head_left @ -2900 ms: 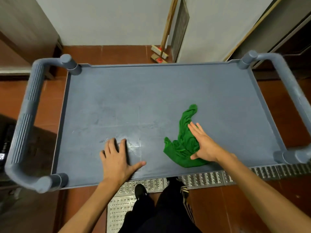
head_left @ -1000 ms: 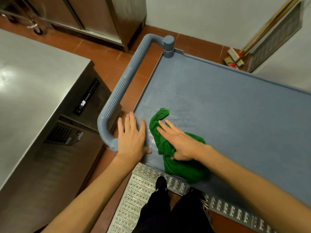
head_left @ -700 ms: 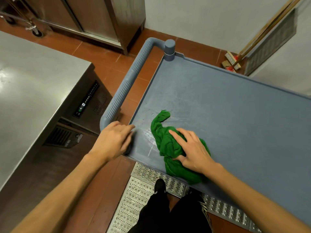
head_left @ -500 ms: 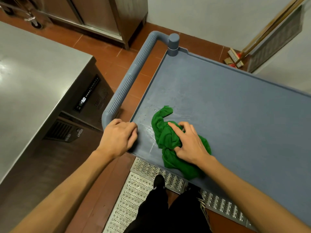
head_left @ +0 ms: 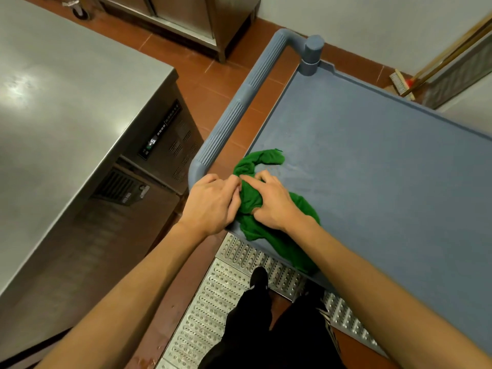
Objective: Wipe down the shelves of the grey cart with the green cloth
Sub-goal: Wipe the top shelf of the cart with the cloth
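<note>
Both hands, left hand (head_left: 213, 202) and right hand (head_left: 274, 202), pinch the green cloth (head_left: 269, 209) bunched at the cart (head_left: 386, 169) shelf's near corner; better to gather it into a flat pad before wiping.

Crumpled green cloth (head_left: 277, 222) on grey plastic cart's top shelf (head_left: 386, 166), near-left corner; left hand (head_left: 213, 203) and right hand (head_left: 274, 201) on it; ribbed grey handle (head_left: 234, 115) left, stainless steel counter (head_left: 53, 107) further left
</note>
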`<state>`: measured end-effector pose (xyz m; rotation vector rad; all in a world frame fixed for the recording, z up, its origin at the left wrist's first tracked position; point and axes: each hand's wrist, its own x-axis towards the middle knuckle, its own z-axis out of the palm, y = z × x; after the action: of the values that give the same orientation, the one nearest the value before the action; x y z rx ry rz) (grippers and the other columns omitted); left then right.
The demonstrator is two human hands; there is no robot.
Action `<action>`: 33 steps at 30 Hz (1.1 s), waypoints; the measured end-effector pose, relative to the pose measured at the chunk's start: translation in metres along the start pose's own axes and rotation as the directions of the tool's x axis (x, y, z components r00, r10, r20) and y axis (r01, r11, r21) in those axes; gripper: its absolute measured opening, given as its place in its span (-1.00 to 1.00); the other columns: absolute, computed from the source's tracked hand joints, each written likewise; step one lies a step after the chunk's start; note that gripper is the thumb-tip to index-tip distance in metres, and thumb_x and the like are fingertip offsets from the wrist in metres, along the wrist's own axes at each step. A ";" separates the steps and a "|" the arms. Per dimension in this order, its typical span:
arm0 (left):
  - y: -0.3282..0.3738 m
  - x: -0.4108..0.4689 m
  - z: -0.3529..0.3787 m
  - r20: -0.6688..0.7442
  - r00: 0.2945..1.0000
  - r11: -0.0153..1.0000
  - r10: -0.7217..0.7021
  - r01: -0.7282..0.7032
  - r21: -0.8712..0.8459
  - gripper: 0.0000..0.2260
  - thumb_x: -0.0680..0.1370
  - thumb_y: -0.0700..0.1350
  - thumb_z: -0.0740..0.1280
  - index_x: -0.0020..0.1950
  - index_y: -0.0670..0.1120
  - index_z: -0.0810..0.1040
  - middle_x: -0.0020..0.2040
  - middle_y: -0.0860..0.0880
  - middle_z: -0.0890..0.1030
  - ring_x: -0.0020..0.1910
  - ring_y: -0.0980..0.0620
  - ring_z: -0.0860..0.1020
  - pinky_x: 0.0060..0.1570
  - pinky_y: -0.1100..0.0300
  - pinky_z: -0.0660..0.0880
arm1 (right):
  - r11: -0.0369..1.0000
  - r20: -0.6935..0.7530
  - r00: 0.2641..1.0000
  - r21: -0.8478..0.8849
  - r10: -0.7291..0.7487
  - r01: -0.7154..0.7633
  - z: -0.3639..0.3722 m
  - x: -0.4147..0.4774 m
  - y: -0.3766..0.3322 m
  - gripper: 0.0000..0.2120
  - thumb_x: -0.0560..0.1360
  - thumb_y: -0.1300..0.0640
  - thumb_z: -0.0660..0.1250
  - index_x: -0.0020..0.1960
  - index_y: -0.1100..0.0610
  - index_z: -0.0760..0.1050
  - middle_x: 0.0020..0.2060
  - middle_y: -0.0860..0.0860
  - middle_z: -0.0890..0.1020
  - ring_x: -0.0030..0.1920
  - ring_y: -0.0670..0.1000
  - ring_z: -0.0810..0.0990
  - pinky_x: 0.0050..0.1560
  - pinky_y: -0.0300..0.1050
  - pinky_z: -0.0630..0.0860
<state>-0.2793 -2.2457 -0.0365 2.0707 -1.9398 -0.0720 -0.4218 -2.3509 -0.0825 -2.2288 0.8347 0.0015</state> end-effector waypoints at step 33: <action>0.103 0.007 0.029 0.229 0.962 0.976 0.149 -0.106 -0.190 -0.52 0.57 0.22 0.31 0.29 -0.11 0.61 0.20 -0.14 0.57 0.17 -0.14 0.53 0.22 -0.06 0.47 | 0.985 -0.105 0.980 0.017 0.171 -0.170 -0.028 -0.149 0.066 -0.17 0.42 0.10 0.46 0.57 0.04 0.11 0.23 0.04 0.40 0.26 0.07 0.36 0.25 0.01 0.43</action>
<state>-0.3850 -2.2620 -0.0370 1.8899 -2.1169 -0.4721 -0.5831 -2.3188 -0.0688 -2.1583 1.0799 -0.0395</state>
